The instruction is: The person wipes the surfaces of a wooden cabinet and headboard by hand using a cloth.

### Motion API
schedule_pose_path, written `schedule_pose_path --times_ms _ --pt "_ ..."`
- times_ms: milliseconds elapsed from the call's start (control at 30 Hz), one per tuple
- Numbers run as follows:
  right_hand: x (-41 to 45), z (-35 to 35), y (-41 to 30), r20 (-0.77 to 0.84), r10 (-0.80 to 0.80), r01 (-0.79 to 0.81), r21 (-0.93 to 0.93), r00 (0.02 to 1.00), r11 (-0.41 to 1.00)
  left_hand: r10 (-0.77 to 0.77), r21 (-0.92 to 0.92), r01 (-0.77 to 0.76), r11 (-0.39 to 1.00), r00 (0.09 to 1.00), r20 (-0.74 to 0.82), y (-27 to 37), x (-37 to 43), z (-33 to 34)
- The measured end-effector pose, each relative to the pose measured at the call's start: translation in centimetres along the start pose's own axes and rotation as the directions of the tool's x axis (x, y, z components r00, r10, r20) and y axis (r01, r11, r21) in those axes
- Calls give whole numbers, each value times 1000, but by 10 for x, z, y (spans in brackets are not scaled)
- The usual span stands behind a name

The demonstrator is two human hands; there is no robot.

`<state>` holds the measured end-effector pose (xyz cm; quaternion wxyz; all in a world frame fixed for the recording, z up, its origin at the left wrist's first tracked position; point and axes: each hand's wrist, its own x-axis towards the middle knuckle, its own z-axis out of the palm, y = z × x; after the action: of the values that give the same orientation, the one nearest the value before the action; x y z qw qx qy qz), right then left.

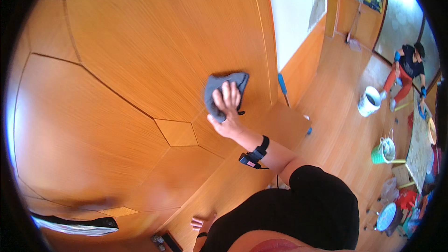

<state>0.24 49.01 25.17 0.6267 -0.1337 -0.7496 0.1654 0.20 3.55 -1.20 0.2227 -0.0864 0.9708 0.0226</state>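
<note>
My right hand [227, 108] presses a grey cloth [213, 87] flat against a glossy wood-veneer panel [157, 42] near its right edge. Fingers lie over the cloth, with the thumb at its lower side. Dark grooves and a small diamond inlay [176, 132] pattern the panel. A black strap with a small device [255, 154] sits around my right forearm. Low at the bottom, beside my body, my left hand [201, 222] hangs with its fingers apart. It holds nothing that I can see.
A blue-handled tool [282, 84] leans by the panel's edge. On the wooden floor stand a white bucket [368, 102] and a green-and-white bucket [383, 152]. At the right, a seated person [409, 64] reaches to a low table [418, 150]. A round stool [386, 216] stands near bags.
</note>
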Motion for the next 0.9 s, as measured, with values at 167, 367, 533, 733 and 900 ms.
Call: schedule_pose_path --times_ms 167,367,533,733,900 --pt "80 -27 50 -130 66 -71 -34 989 997 -21 -47 18 999 998 -59 4 -6 6" --pt "175 -66 92 -247 337 -319 111 909 941 -28 -99 11 995 986 -164 4 -15 14" --pt "225 -65 64 -316 369 -374 47 874 926 -14 -91 -15 996 948 -317 9 -22 14" --pt "224 -42 -54 -10 -463 460 -94 887 883 -18 -42 -6 999 830 -557 5 -27 20" --pt "279 -50 -131 101 -704 710 -48 703 703 -2 -11 -9 1000 682 -731 10 -22 24"
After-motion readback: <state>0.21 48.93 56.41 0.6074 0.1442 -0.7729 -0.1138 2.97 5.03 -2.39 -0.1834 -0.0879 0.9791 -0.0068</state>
